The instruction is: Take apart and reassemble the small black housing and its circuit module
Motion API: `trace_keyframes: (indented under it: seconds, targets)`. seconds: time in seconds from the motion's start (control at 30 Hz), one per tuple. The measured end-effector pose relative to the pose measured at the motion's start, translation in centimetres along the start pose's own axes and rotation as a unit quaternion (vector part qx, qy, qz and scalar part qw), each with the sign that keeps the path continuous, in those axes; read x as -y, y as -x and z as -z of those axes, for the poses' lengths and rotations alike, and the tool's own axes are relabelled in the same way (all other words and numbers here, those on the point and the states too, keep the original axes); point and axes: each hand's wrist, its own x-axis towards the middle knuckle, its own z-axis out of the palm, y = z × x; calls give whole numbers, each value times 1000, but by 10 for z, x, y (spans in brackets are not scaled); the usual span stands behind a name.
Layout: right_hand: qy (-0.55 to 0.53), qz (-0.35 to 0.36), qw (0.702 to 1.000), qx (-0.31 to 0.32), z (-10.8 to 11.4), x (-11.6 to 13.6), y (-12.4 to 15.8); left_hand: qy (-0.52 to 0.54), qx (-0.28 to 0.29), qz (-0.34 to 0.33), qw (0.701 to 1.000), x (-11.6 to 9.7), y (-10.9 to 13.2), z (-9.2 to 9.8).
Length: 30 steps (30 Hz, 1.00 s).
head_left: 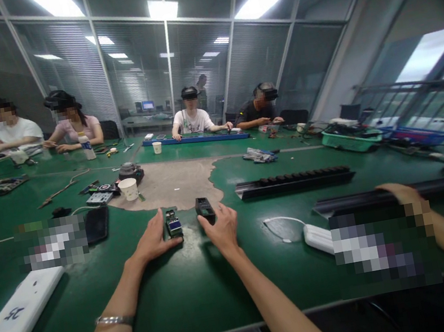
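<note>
A small electronic module (pixel 174 224) with a dark blue screen and exposed circuitry stands in front of me. My left hand (pixel 155 239) is beside it, thumb and fingers spread apart; the thumb tip is at its near edge, and I cannot tell whether it touches. My right hand (pixel 223 226) grips a small black housing (pixel 204 210) with openings in its face, thumb on the left side and fingers round the right. A narrow gap of green table (pixel 202 284) separates module and housing.
A paper cup (pixel 129 190) and dark parts stand beyond my left hand, near a black phone (pixel 97 223). White devices lie at both sides. A long black rail (pixel 296 182) is at right, where another person's hand (pixel 401 196) reaches in. Several people sit across the table.
</note>
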Motion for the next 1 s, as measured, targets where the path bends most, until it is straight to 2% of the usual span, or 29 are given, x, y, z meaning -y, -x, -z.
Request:
trace_keyframes:
  seconds: [0.37, 0.57, 0.87, 1.0]
  targets:
    - [48, -31, 997, 51, -4, -15, 14, -8, 1, -10, 1000, 0, 1, 0]
    - [62, -39, 996, 46, -4, -20, 18, 0, -11, -17, 1000, -2, 1, 1]
    - [38, -22, 997, 58, -5, -16, 18, -1, -2, -9, 1000, -1, 1, 1]
    - [-11, -11, 999, 42, -3, -1, 15, -2, -1, -6, 1000, 1, 1, 0]
